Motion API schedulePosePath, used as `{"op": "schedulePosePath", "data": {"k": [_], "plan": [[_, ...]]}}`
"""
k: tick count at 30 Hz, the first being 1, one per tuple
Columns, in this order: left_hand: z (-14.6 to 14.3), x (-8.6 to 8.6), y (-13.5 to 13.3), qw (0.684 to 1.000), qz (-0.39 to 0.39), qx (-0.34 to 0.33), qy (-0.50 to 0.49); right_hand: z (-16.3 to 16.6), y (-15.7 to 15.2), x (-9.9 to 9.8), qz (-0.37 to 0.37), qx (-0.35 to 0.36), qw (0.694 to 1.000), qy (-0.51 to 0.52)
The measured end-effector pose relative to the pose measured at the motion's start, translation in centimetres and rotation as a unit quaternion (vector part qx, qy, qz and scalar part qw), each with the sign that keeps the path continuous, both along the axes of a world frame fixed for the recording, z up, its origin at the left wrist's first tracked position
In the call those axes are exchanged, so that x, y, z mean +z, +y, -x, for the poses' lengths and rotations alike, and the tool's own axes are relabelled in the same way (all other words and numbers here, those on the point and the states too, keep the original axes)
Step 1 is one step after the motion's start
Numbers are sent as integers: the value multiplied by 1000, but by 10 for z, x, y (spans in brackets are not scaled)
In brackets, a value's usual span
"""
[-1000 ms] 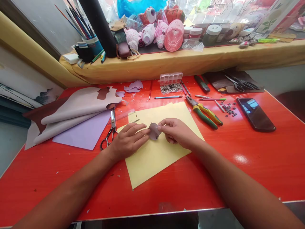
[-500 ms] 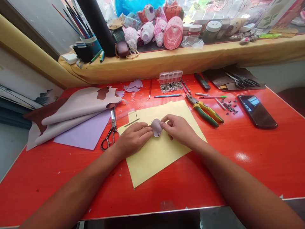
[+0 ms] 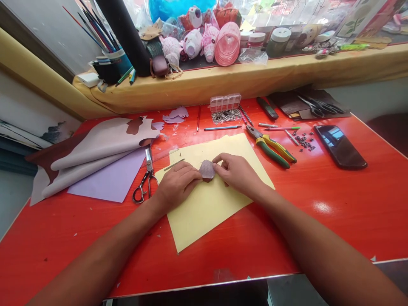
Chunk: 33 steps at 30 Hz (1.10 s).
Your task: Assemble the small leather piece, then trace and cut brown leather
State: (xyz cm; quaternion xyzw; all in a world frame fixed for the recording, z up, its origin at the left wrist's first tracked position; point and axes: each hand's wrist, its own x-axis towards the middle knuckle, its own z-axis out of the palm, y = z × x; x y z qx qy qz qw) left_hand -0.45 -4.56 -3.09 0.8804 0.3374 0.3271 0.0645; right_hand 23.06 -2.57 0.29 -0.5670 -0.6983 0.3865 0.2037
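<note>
The grey piece [image 3: 207, 169] has turned, exposing brown below, its sides clamped by fingers of left hand [image 3: 178, 183] and right hand [image 3: 238, 173], beyond the worktop's [image 3: 223, 250] near edge.

How things lie around the small piece [image 3: 208, 168]

The paper [image 3: 204, 216] lies under it; the left hand [image 3: 178, 182] is between eight and nine o'clock, the right hand [image 3: 236, 173] at three. Past the left hand, one pair of scissors [image 3: 149, 166] lies at nine. The pliers [image 3: 264, 141] lie between two and three, the phone [image 3: 340, 146] farther at three. The box [image 3: 225, 102] is just after twelve, before the windowsill [image 3: 204, 89].
</note>
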Motion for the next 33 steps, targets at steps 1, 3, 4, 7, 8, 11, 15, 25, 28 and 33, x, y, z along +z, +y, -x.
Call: {"op": "schedulePosePath", "data": {"k": [1, 3, 4, 7, 8, 11, 15, 25, 28, 33], "plan": [[0, 0, 0, 1000, 10, 7, -9, 0, 0, 0, -1, 0, 1000, 2], [-1, 1, 0, 999, 27, 13, -21, 0, 0, -1, -7, -2, 1000, 4], [-1, 2, 0, 999, 35, 15, -26, -1, 0, -2, -14, -7, 1000, 4], [0, 3, 0, 997, 56, 19, -39, -2, 1, -4, -37, -27, 999, 21], [0, 3, 0, 997, 64, 20, -43, -2, 1, -4, -40, -30, 998, 34], [0, 3, 1, 995, 84, 24, -53, -2, -1, -3, -40, -14, 996, 74], [1, 2, 2, 992, 99, 30, -67, 2, -8, 1, -27, 52, 994, 90], [3, 3, 3, 984, 150, 44, -85, 6, -10, -3, -28, 128, 990, 51], [3, 1, 3, 984, 152, 46, -86, 7, -11, -3, -33, 136, 989, 44], [2, 0, 3, 981, 166, 52, -91, 10, -14, -4, -55, 142, 988, 9]]}}
